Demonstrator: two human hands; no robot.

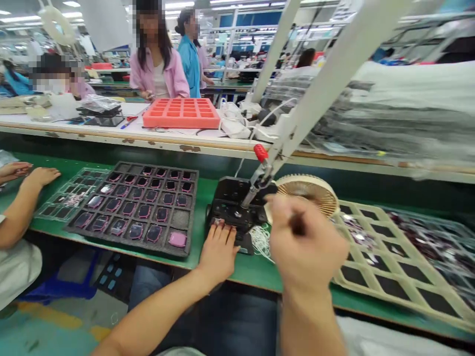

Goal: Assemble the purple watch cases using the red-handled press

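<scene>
My left hand (218, 254) lies palm down at the front of a black clamping fixture (232, 200), its fingers stretched onto the near edge. A small shiny part shows at its fingertips, too little visible to name. Above the fixture stands a metal toggle clamp (256, 180) with a red-tipped handle (261, 153) raised. My right hand (306, 242), blurred, is curled into a fist right of the fixture, in front of a round cream fan (308, 190). Whatever the fist may hold is hidden. Left of the fixture, a dark foam tray (180, 217) carries several pink-framed watch cases (135, 231).
Right lies a cream compartment tray (393, 286) with dark pockets; beyond it is a clear tray of small parts (438, 237). White cords (261, 241) bunch beside the fixture. A co-worker's hand (44, 175) is near a clear tray (55, 210). An orange tray (181, 121) sits on the shelf.
</scene>
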